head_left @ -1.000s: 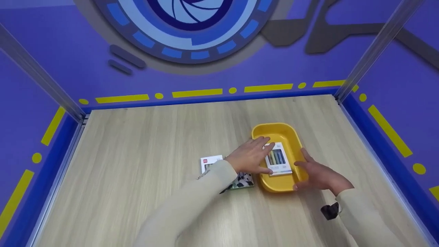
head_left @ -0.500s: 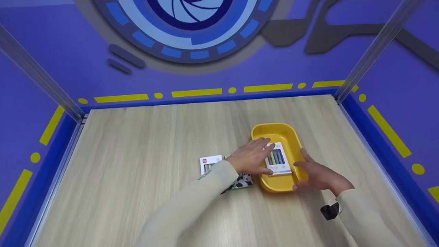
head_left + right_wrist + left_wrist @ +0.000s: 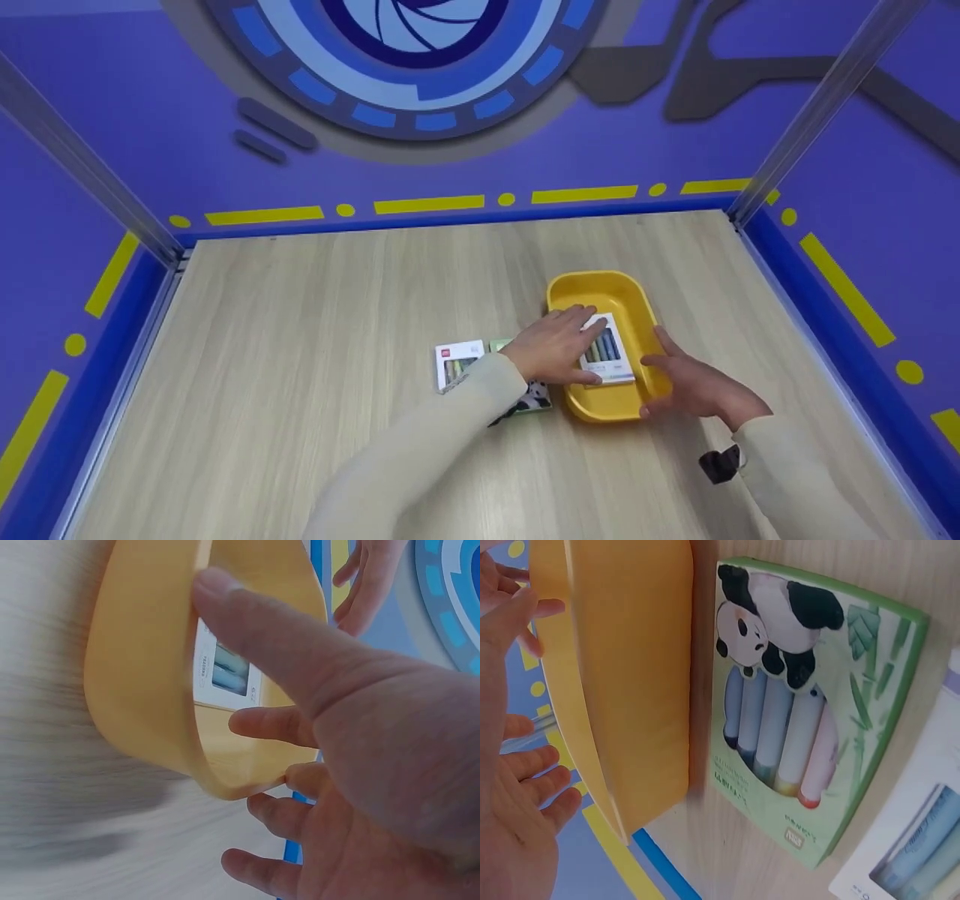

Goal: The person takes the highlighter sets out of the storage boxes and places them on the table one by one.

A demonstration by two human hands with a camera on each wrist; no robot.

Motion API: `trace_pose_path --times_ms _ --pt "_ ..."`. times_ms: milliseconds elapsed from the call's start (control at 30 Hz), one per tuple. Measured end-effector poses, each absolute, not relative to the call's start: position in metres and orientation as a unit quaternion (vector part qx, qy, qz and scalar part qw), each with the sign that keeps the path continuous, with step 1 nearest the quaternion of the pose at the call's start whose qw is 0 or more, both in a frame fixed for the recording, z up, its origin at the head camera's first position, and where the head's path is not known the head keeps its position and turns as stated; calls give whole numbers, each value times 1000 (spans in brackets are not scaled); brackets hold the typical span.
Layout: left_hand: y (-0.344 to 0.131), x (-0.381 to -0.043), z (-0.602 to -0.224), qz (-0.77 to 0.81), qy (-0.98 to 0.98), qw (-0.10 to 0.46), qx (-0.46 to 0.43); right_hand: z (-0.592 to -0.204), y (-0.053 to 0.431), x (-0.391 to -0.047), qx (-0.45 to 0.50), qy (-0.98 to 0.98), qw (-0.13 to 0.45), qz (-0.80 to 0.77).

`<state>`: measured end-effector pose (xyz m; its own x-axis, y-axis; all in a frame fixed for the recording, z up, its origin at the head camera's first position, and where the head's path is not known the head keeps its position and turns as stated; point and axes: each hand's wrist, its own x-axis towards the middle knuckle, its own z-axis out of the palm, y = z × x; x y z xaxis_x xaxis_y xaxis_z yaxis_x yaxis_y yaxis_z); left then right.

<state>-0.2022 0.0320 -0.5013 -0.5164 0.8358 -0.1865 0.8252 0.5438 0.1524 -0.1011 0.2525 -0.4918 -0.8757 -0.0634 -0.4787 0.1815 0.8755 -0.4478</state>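
Observation:
A yellow bin (image 3: 609,405) stands on the table with a white windowed box of coloured drawing sticks (image 3: 615,372) lying inside it. Reaching over the bin's left side, my left hand (image 3: 549,348) has loosely extended fingers and partly covers the box's left edge. Whether it touches the box is unclear. At the right side, my right hand (image 3: 699,384) rests with spread fingers; its thumb touches the rim in the right wrist view. Left of the bin lies a green box with a panda (image 3: 810,712), partly hidden by my left arm. Beside it is another white windowed box (image 3: 460,350).
The light wood table (image 3: 300,337) is bounded by purple-blue panels (image 3: 420,172) at the back and both sides. Metal posts (image 3: 817,112) stand at the back corners. A small dark device (image 3: 720,465) sits on my right wrist.

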Motion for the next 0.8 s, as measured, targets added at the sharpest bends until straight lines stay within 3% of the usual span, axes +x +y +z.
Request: trace_pose_path --times_ms 800 --pt "47 -203 -519 -5 881 104 461 -494 250 -101 34 941 241 -236"
